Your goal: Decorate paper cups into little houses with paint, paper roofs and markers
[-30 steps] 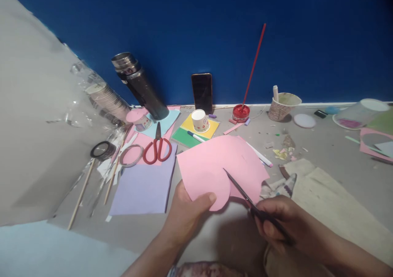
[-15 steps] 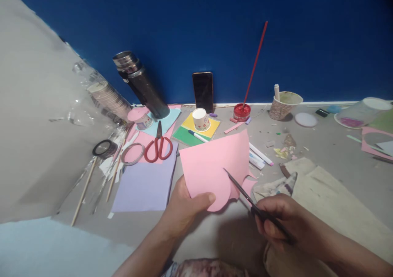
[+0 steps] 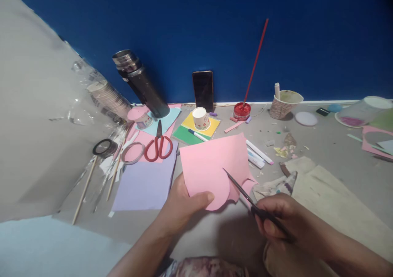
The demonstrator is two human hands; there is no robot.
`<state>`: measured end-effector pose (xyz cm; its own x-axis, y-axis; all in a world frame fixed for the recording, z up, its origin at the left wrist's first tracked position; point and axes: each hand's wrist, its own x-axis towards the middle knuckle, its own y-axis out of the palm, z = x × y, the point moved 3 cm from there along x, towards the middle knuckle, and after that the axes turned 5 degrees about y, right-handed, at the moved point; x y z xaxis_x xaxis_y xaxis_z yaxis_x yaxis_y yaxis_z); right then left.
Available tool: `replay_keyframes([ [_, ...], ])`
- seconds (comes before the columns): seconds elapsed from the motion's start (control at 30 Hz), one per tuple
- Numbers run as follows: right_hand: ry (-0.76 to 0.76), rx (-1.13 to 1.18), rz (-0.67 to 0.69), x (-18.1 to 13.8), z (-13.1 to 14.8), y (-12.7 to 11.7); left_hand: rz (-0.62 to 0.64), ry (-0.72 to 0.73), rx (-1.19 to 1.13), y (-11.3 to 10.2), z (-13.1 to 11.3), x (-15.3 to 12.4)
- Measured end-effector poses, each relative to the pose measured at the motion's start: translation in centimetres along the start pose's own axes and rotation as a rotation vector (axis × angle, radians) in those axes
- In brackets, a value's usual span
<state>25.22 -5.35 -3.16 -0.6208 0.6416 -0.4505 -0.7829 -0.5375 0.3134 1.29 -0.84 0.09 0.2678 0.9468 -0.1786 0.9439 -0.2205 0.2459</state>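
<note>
A sheet of pink paper [image 3: 208, 162] with a rounded, partly cut lower edge is held up over the table by my left hand [image 3: 187, 203]. The thumb lies on its front; the other fingers are hidden behind it. My right hand [image 3: 279, 217] grips a pair of dark scissors [image 3: 242, 191] by the handles. Their blades reach into the cut in the paper, the tip lying near its middle. A curled flap of the paper hangs at the right of the blades. Nearest my left hand lies a stack of purple paper [image 3: 143, 187].
Red-handled scissors [image 3: 158, 148] and a tape roll [image 3: 133, 153] lie at the left, near a dark flask [image 3: 147, 91]. A small paper cup [image 3: 201, 119] and a phone [image 3: 203, 91] stand behind the pink paper. Markers [image 3: 259, 152] and a beige cloth [image 3: 334, 199] lie to the right.
The pink paper's upper right corner has dipped and its right flap has shifted slightly. Both hands keep nearly the same places.
</note>
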Motion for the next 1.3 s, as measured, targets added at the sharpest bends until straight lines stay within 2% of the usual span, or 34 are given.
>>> replay_keyframes([
  [0.1,0.029,-0.022,-0.003,-0.1,0.0,0.0,0.003,-0.029,0.043,-0.1,-0.1,0.0],
  [0.23,-0.005,-0.041,0.016,-0.3,-0.1,-0.1,0.0,-0.062,0.065,0.1,-0.4,0.0],
  [0.53,-0.038,-0.041,0.016,-0.1,0.1,-0.1,-0.012,-0.058,0.102,0.0,-0.7,0.0],
  [0.77,0.052,-0.051,0.009,-0.3,0.2,0.0,0.03,-0.067,0.19,-0.1,-1.6,0.2],
  [0.93,0.028,-0.007,0.016,-0.3,-0.9,-0.4,0.109,-0.13,0.22,-0.1,-2.3,0.3],
  [1.1,0.021,-0.026,0.03,-0.3,-1.0,-0.3,0.077,-0.114,0.273,-0.4,-2.7,0.3],
  [1.3,-0.001,-0.035,0.014,-0.2,-0.4,-0.1,0.107,-0.125,0.317,-0.4,-3.1,0.3],
])
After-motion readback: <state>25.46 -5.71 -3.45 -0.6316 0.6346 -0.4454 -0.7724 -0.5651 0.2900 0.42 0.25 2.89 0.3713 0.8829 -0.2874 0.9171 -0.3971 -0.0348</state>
